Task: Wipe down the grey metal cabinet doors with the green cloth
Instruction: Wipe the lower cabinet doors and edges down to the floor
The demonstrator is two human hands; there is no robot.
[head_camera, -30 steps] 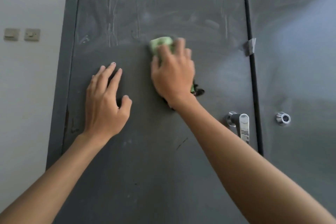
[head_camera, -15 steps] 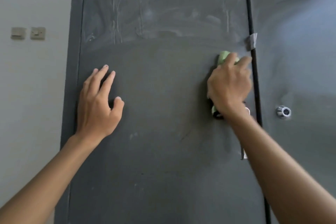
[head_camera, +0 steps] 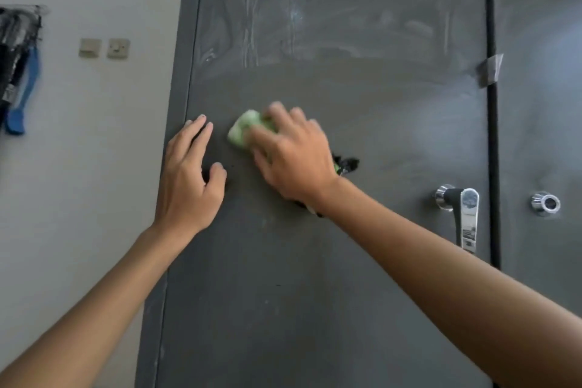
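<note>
Here the right hand (head_camera: 296,161) presses the green cloth (head_camera: 244,131) against the left cabinet door (head_camera: 378,135), its fingers (head_camera: 282,115) bent over the wad and gripping it. The cloth lies at about 10 o'clock from the lever handle (head_camera: 467,217). At 8 o'clock of the cloth, the left hand (head_camera: 189,179) rests on the door, fingers straight, holding nothing. Pale streaks (head_camera: 315,25) smear the door at 12 o'clock.

Plain indoor utility or storage space, tall grey metal cabinet doors (head_camera: 346,293), chrome lever handle (head_camera: 468,214), wall switches (head_camera: 118,48) left, blue-handled tool (head_camera: 15,124) hanging far left.
</note>
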